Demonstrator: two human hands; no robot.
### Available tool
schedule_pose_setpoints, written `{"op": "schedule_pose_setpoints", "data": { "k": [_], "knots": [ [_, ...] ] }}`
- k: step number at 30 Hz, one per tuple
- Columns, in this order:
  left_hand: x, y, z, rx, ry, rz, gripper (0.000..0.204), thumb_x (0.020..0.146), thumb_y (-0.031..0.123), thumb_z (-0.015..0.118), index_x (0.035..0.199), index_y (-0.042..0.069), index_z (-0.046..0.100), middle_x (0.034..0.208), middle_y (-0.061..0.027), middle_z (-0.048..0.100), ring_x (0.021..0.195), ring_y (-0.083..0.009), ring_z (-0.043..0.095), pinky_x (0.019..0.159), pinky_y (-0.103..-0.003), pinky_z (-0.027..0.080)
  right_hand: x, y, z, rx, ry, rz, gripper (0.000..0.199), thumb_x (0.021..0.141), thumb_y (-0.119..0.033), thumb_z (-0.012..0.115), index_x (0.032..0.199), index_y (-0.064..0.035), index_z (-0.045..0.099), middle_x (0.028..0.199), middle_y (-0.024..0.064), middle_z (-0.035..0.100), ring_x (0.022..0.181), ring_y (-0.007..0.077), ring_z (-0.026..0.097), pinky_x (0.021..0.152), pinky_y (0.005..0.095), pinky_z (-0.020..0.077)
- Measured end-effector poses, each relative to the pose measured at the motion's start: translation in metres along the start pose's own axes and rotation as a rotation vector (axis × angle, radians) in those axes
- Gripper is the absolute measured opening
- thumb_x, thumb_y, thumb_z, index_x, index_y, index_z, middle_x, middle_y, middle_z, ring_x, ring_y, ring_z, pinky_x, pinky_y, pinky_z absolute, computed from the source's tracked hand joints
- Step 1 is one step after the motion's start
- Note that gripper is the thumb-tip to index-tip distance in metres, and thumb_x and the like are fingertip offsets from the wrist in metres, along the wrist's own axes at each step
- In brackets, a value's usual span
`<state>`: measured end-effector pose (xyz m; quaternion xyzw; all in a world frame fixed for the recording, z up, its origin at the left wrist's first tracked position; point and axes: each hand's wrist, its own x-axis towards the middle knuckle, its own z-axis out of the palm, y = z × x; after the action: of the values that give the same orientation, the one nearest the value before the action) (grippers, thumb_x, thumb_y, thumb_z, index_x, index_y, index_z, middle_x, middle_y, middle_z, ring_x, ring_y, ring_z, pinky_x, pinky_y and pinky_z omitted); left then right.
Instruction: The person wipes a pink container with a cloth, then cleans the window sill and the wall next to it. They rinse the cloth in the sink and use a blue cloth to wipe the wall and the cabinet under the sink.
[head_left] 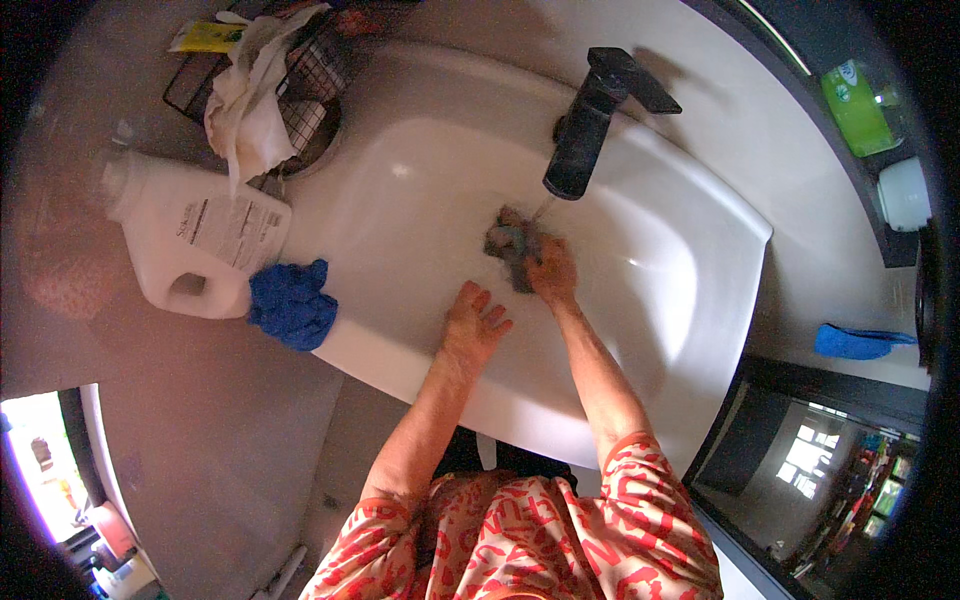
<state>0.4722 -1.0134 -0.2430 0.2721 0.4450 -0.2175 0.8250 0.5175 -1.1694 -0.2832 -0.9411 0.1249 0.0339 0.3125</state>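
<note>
Over a white sink (pixel 700 250), right hand (pixel 552 272) clutching grey cloth (pixel 508 243) under black tap (pixel 590 120), left hand (pixel 474 325) spread empty.

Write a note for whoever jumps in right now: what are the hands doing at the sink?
Right hand: grip shut on a grey cloth, held under the black tap; a thin stream seems to run.
Left hand: open, fingers spread, resting in the white sink, holding nothing.
Nearby: blue rag on the sink's left edge, white jug beside it.
Done: cloth is at the water. Left: cannot tell how clean it is.
</note>
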Motion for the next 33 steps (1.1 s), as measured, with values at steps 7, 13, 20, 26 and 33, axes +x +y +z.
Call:
{"op": "schedule_pose_setpoints", "data": {
  "k": [7,13,20,26,33],
  "knots": [
    [0.001,0.023,0.016,-0.005,-0.231,0.016,0.039,0.085,0.042,0.059,0.102,0.007,0.057,0.088,-0.0109,0.063,0.076,-0.0256,0.060,0.067,-0.039,0.051,-0.086,-0.096,-0.045,0.520,-0.177,-0.468,0.028,0.072,-0.005,0.058,0.096,-0.0023,0.044,0.091,0.0184,0.049,0.091,0.0386,0.053,0.076,0.0460,0.0435],
    [0.032,0.011,-0.014,-0.016,-0.423,-0.072,0.034,0.085,0.040,0.061,0.096,0.008,0.056,0.079,-0.0091,0.060,0.067,-0.0215,0.058,0.059,-0.035,0.050,-0.097,-0.103,-0.039,0.358,0.027,-0.705,0.030,0.078,-0.020,0.067,0.089,-0.0043,0.043,0.076,0.0136,0.052,0.067,0.0327,0.058,0.057,0.0420,0.0457],
    [0.030,-0.003,-0.014,0.728,-0.512,0.474,0.039,0.082,0.032,0.060,0.112,0.009,0.051,0.102,-0.0109,0.058,0.090,-0.0246,0.057,0.078,-0.035,0.048,-0.044,-0.090,-0.020,0.131,0.028,-0.323,0.032,0.086,-0.033,0.054,0.076,-0.0025,0.056,0.072,0.0183,0.062,0.064,0.0367,0.060,0.055,0.0462,0.0469],
    [0.024,0.002,-0.016,1.443,-0.365,0.881,0.030,0.093,0.030,0.048,0.109,0.004,0.052,0.097,-0.0054,0.059,0.087,-0.0167,0.056,0.078,-0.029,0.047,-0.061,-0.082,-0.012,0.168,0.110,-0.247,0.030,0.088,-0.030,0.051,0.082,-0.0020,0.057,0.073,0.0197,0.061,0.066,0.0383,0.060,0.058,0.0468,0.0473],
    [0.004,0.000,0.003,0.616,-0.099,0.189,0.033,0.093,0.035,0.044,0.105,0.006,0.056,0.093,-0.0079,0.062,0.083,-0.0207,0.060,0.074,-0.036,0.050,-0.078,-0.080,-0.024,0.210,0.007,-0.255,0.028,0.090,-0.029,0.047,0.089,-0.0016,0.054,0.084,0.0201,0.059,0.071,0.0394,0.059,0.061,0.0474,0.0476]
  ]
}}
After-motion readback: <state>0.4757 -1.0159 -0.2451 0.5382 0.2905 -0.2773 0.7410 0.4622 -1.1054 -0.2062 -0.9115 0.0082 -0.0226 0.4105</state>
